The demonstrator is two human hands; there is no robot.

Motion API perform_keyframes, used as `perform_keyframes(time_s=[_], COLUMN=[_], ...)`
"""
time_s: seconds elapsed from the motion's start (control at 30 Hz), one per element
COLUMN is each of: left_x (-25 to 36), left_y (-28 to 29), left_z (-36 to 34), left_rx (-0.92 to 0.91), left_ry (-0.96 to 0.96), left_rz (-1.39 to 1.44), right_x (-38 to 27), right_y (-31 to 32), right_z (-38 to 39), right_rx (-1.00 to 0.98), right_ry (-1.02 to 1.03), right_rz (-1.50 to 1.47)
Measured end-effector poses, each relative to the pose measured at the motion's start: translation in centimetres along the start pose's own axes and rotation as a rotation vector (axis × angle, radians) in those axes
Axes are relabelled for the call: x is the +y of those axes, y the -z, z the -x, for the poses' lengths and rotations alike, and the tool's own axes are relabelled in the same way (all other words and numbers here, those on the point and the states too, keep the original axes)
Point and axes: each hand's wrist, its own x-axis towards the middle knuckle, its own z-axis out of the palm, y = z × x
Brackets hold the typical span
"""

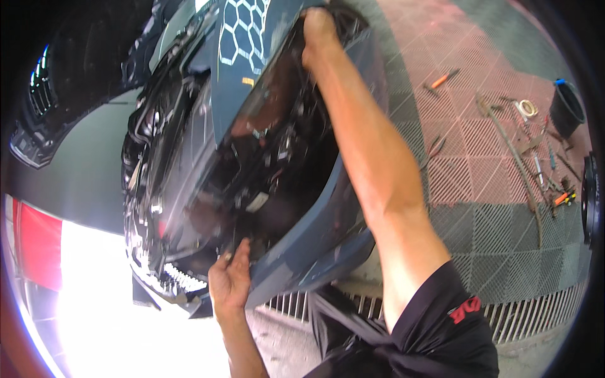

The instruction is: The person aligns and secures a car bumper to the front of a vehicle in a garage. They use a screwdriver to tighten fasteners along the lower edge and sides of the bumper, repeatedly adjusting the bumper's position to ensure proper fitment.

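Note:
A long, dark, glossy car headlight (271, 120) lies at a slant in the front corner of a blue-grey car, beside the bumper (293, 236). At its far end is my right hand (319, 31), fingers bent around the edge; part of the grip is hidden. My left hand (230, 280) is at the near end, palm turned up. Its fingers are stretched out and apart, with the tips against the dark lower edge. Reflections blur the outline between the headlight and the opening around it.
Left of the headlight is the engine bay (170, 132); a fender with a honeycomb decal (242, 34) rises beyond. On the tiled floor at right lie an orange-handled hammer (443, 80), a long bar (513, 154), a tape roll (528, 108) and several tools. A black bucket (566, 108) stands there.

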Motion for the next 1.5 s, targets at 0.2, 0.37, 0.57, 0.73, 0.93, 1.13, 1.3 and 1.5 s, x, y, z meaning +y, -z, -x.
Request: perform_keyframes(time_s=[0.2, 0.37, 0.57, 0.73, 0.93, 1.13, 1.3, 1.5], left_x=[-0.7, -0.7, -0.3, -0.5, -1.9, 0.4, 0.7, 0.7], left_y=[-1.2, -2.2, -3.3, -1.3, -2.9, -0.8, -1.1, -0.6], left_z=[0.1, 0.9, 0.8, -0.1, 0.5, 0.2, 0.3, 0.2], left_rx=[0.113, 0.234, 0.489, 0.293, 0.535, 0.171, 0.257, 0.264], left_ry=[-0.112, -0.257, -0.277, -0.564, -0.724, -0.442, -0.161, -0.226], left_rz=[-0.453, -0.969, -1.434, -1.820, -2.485, -1.898, -1.064, -1.308], right_x=[0.1, 0.7, 0.7, 0.9, 0.1, 0.3, 0.1, -0.2], right_y=[1.4, 1.3, 1.2, 1.6, 1.5, 1.2, 0.8, 0.1], right_z=[-1.7, -2.4, -2.1, -3.5, -2.5, -3.0, -1.6, -0.6], right_rx=[-0.014, -0.025, 0.004, -0.070, -0.019, -0.038, -0.095, -0.046], right_ry=[0.044, 0.044, 0.032, 0.073, 0.076, 0.053, 0.021, 0.046], right_rz=[0.014, 0.023, 0.053, 0.035, 0.082, 0.078, 0.048, 0.100])
